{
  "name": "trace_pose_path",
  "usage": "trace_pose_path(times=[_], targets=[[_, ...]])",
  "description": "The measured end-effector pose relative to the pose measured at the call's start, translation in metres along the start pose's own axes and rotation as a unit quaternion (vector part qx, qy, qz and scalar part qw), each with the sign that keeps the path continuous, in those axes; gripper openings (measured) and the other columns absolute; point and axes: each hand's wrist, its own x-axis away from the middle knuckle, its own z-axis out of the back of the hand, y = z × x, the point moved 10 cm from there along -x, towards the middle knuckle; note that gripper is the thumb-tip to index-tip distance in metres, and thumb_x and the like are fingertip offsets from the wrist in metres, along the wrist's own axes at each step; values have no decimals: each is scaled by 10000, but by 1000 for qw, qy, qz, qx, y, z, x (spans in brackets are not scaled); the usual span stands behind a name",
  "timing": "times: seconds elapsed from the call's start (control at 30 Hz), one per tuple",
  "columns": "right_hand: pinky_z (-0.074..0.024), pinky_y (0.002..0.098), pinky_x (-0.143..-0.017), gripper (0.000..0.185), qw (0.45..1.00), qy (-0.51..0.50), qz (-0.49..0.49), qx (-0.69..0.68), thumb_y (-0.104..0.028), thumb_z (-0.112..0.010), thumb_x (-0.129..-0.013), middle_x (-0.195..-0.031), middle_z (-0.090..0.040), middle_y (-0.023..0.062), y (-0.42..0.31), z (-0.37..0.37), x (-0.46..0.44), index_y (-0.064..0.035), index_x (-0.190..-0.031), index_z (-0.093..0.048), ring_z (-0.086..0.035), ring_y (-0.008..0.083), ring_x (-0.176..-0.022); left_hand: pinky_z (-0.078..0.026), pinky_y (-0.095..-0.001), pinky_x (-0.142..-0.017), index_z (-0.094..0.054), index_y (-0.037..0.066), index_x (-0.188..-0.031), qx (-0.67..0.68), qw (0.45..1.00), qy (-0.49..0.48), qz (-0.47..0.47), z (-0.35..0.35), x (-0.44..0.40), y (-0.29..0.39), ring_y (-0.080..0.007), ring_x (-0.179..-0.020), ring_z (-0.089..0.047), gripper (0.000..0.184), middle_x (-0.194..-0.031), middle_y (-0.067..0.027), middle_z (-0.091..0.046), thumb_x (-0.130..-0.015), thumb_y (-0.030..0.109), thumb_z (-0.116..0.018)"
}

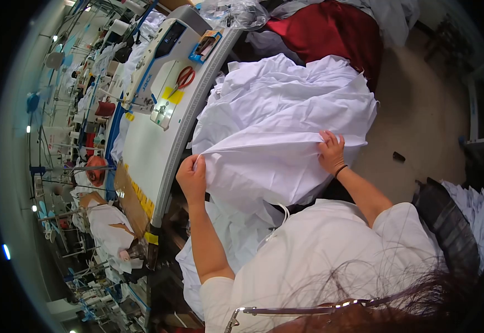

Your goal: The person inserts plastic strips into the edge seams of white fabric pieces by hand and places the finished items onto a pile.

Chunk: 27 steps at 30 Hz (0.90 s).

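A white piece of cloth [269, 172] is stretched between my two hands, with a folded edge running from one to the other. My left hand [192, 172] pinches its left corner, thumb pressed against the fingers. Farther along the same edge, my right hand [330, 151] grips the cloth, fingers bent over it. Behind and beneath lies a big heap of white fabric [286, 91], crumpled in loose folds. How far the held piece reaches below my hands is partly hidden by its own folds.
To the left stands a sewing table [147, 147] with a sewing machine [158, 55], red-handled scissors [183, 77] and a small blue box [205, 45]. Dark red fabric [330, 30] lies beyond the heap. A small dark object [399, 157] rests on the floor at right.
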Motion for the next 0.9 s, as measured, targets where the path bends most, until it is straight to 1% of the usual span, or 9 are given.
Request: trace_pose_path(times=[0.1, 0.27, 0.43, 0.5, 0.57, 0.7, 0.77, 0.87, 0.9], targets=[[-271, 508, -888, 138, 999, 35, 35, 15, -49, -576, -590, -757, -534, 28, 34, 18, 4, -123, -682, -506, -532, 210, -778, -421, -245, -602, -579, -17, -772, 9, 1000, 20, 6, 13, 6, -7, -139, -609, -527, 123, -670, -68, -566, -760, 106, -584], [-347, 426, -849, 145, 995, -55, 66, -41, -89, -649, -631, -704, -516, 57, 72, 55, -22, -87, -695, -520, -523, 223, -731, -416, -240, -600, -586, -4, -784, 6, 999, 47, 6, 59, 20, -16, -115, -633, -515, 103, -689, -41, -571, -772, 98, -575], [-368, 351, -759, 241, 981, -68, 147, -107, -127, -721, -578, -666, -471, 68, 18, 175, -102, -69, -645, -497, -482, 240, -675, -390, -217, -590, -577, -11, -775, 37, 997, 64, 17, 132, 36, -72, -82, -639, -472, 112, -688, -15, -545, -787, 99, -560], [-366, 327, -747, 273, 961, -163, 144, -169, -130, -734, -568, -651, -459, 58, -7, 194, -120, -66, -640, -478, -467, 231, -663, -388, -214, -596, -576, -12, -777, 62, 995, 66, 28, 145, 42, -84, -79, -643, -469, 113, -690, -15, -546, -786, 99, -559], [-379, 307, -645, 316, 958, -155, 161, -181, -130, -745, -562, -627, -436, 54, -29, 220, -134, -52, -632, -446, -444, 226, -610, -387, -213, -596, -576, -11, -775, 47, 995, 79, 40, 149, 48, -100, -79, -636, -465, 113, -677, -11, -543, -785, 100, -557], [-356, 336, -492, 304, 908, -324, 189, -186, -103, -723, -588, -622, -433, 86, -53, 209, -121, -31, -632, -431, -444, 254, -539, -391, -214, -585, -577, -11, -776, 38, 993, 99, 45, 149, 57, -107, -81, -621, -468, 114, -666, -5, -545, -782, 101, -561], [-385, 358, -512, 176, 913, -270, 287, -108, -52, -638, -639, -648, -471, 101, -66, 202, -109, -40, -635, -463, -494, 273, -582, -401, -221, -585, -578, -12, -775, -3, 994, 103, 46, 151, 58, -100, -89, -618, -481, 119, -662, -11, -549, -779, 106, -567], [-409, 356, -532, 97, 936, -166, 309, -16, -29, -560, -678, -663, -476, 99, -46, 177, -97, -45, -645, -470, -504, 266, -602, -408, -232, -589, -579, -13, -778, -7, 993, 114, 24, 146, 59, -98, -98, -619, -490, 128, -663, -26, -555, -777, 115, -573], [-425, 344, -546, 54, 958, -155, 239, -44, -17, -515, -688, -687, -485, 95, -31, 169, -101, -48, -668, -476, -512, 261, -618, -408, -232, -589, -579, -13, -778, -8, 993, 113, 25, 142, 59, -95, -98, -619, -490, 128, -663, -26, -555, -777, 115, -573]])
